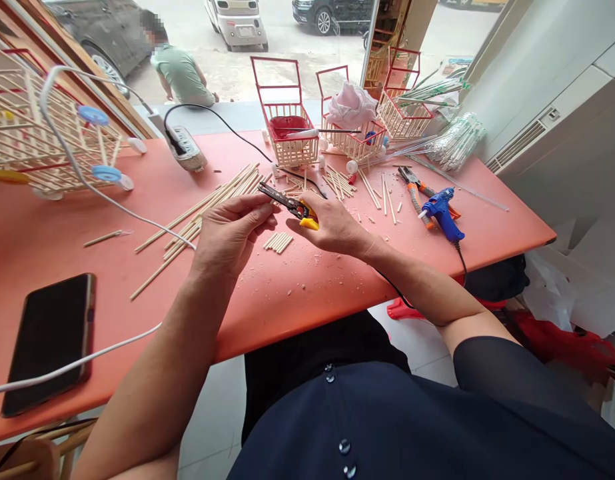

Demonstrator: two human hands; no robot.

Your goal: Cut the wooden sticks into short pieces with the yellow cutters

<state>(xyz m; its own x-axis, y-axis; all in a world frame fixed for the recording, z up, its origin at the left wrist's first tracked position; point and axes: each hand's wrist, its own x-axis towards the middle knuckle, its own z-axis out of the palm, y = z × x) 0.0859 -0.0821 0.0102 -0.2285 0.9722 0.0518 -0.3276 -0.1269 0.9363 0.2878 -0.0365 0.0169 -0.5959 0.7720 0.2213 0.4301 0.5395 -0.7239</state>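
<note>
My right hand (332, 223) is wrapped round the yellow handles of a pair of wire-stripper pliers (284, 199), their dark jaws pointing left. At the jaw tips, the fingers of my left hand (237, 227) are pinched together; whatever they hold is too small or hidden to name. Just below lies a neat row of short cut wooden sticks (278, 242). Long wooden sticks (207, 217) lie in a loose bundle behind and beside my left hand. More cut pieces (340, 182) are scattered beyond my right hand, with small chips on the pink table (307, 293).
Small stick-built carts (292, 150) with red trim stand at the back; a larger cart (42, 133) is at left. A blue glue gun (443, 213) and orange-handled pliers (417, 193) lie right. A phone (50, 340), white cable and power strip (187, 150) occupy the left. Outside sits a person (182, 73).
</note>
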